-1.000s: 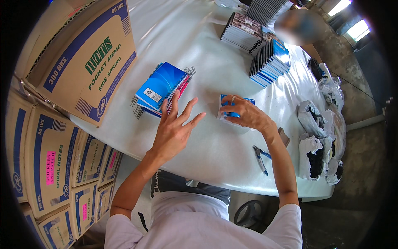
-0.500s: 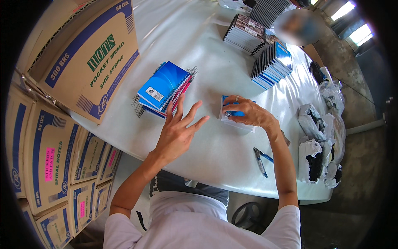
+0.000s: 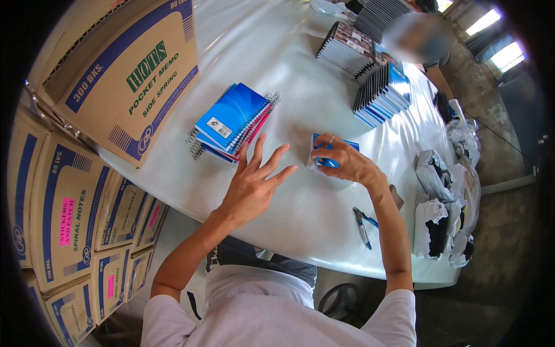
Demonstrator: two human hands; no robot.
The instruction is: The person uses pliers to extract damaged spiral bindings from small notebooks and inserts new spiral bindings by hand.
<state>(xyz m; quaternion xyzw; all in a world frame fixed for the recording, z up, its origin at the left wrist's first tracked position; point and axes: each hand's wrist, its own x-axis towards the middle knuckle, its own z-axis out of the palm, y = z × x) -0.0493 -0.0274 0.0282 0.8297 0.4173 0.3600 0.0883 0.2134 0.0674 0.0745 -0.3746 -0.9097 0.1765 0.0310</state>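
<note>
My left hand (image 3: 254,184) hovers over the white table with its fingers spread, holding nothing. Just beyond its fingertips is a small stack of spiral notebooks (image 3: 234,115) with blue and red covers, the top one blue with a white label. To the right, my right hand (image 3: 348,163) has its fingers curled over a small stack of white sheets (image 3: 317,168). A blue cover (image 3: 351,144) with a row of punched holes lies on those sheets. The fingers pinch the cover, and its near part looks bent up; the palm side is hidden.
Pliers (image 3: 363,226) lie near the table's front edge. At the far right stand stacks of bound notebooks (image 3: 381,95). Plastic-wrapped black coils (image 3: 435,225) line the right edge. A large carton (image 3: 136,87) stands at left, with more cartons (image 3: 69,214) below. Another person's blurred head is behind.
My right fingers have shifted slightly on the blue cover, and more of its punched edge shows. My left hand stays spread in nearly the same place. The view has moved slightly.
</note>
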